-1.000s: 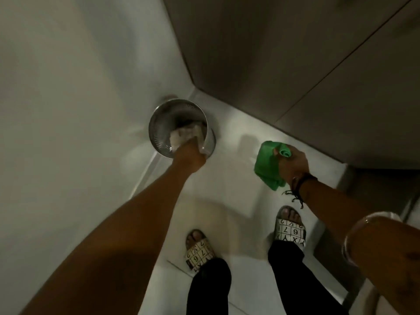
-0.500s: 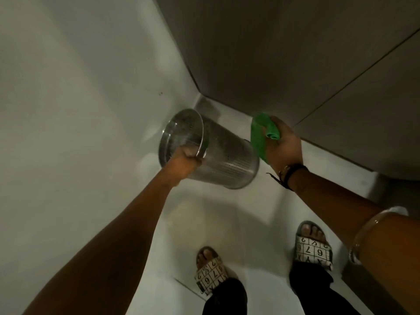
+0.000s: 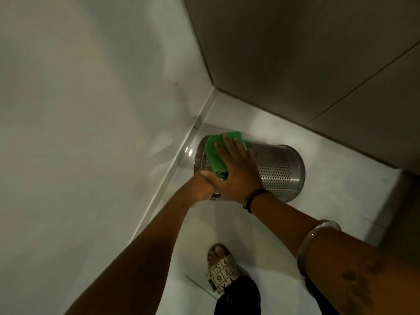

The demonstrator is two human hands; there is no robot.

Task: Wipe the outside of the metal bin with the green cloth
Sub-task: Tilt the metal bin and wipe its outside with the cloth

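Observation:
The perforated metal bin (image 3: 278, 170) is held tipped on its side above the pale floor, its mouth toward the left wall and its base to the right. My left hand (image 3: 203, 186) grips the bin at its rim, partly hidden under my right hand. My right hand (image 3: 236, 169) lies flat with fingers spread, pressing the folded green cloth (image 3: 216, 153) onto the bin's outer side near the rim. The cloth covers the top of the rim.
A pale wall (image 3: 91, 110) runs close on the left and a dark panelled wall (image 3: 295, 64) on the right, meeting in a corner just behind the bin. My sandalled foot (image 3: 221, 270) stands on the floor below.
The bin was lifted off the floor by my left hand and tipped sideways. My right hand came across and laid the green cloth on the bin's outer side near the rim.

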